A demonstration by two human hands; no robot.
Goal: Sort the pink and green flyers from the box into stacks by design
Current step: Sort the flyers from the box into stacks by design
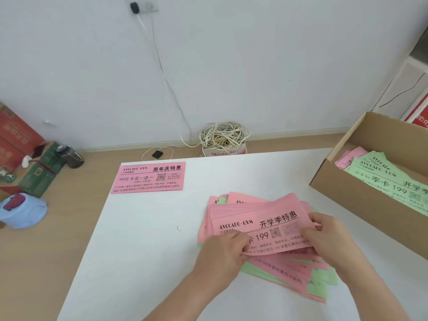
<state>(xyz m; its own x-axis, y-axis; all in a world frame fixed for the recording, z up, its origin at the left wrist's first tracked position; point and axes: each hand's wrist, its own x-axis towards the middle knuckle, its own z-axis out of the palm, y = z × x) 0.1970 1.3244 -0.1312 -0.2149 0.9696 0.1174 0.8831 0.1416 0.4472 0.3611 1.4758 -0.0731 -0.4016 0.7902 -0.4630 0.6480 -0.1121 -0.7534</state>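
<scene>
A loose pile of pink and green flyers (284, 269) lies fanned out on the white table (143, 239), near its front. My left hand (223, 250) and my right hand (328, 237) both pinch the top pink flyer (261, 224) by its two ends and hold it just over the pile. One pink flyer of another design (149, 177) lies flat alone at the table's far left corner. The cardboard box (361, 200) at the right holds more green flyers (389, 179) and pink ones (347, 156).
On the floor to the left stand red cartons (16, 137), a green box (41, 172), a dark jar (74, 156) and a blue tub (23, 210). A small box of tangled cable (223, 140) sits behind the table against the wall.
</scene>
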